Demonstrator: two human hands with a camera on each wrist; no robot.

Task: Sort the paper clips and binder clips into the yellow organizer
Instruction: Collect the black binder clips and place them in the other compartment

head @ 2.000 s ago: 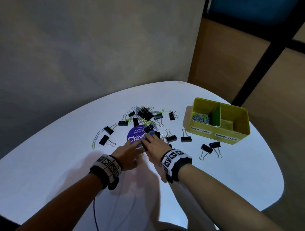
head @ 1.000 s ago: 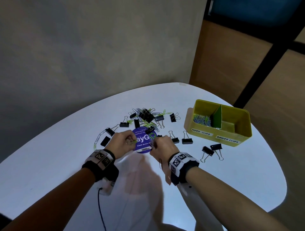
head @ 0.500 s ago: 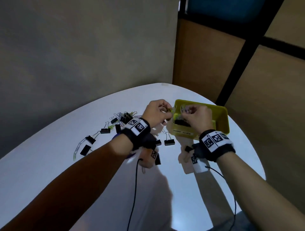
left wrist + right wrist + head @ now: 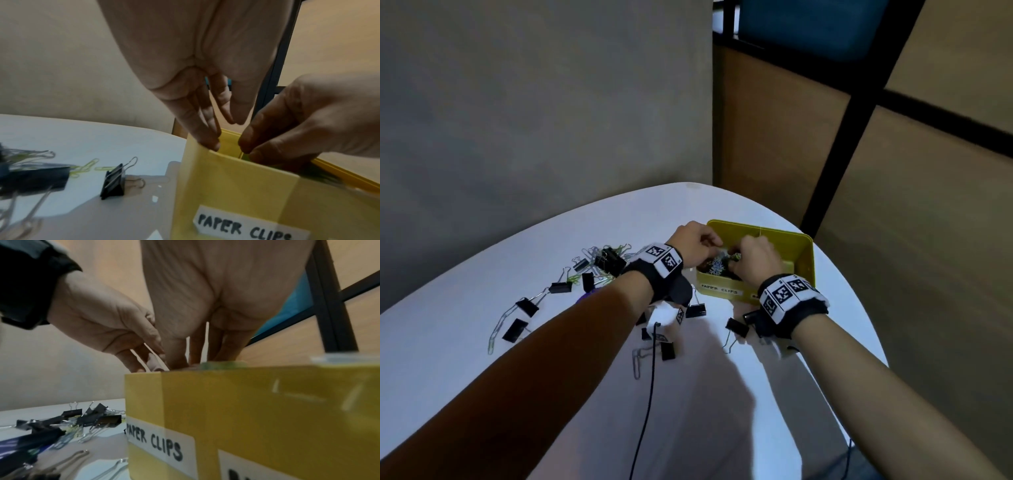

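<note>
Dim, soft overhead light; arm shadows across table (image 4: 585, 394); blurred wrist views, bowed at the edges.

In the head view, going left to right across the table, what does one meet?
Lone black binder clip → pile of binder and paper clips → left hand → right hand → yellow organizer's far right wall.
</note>
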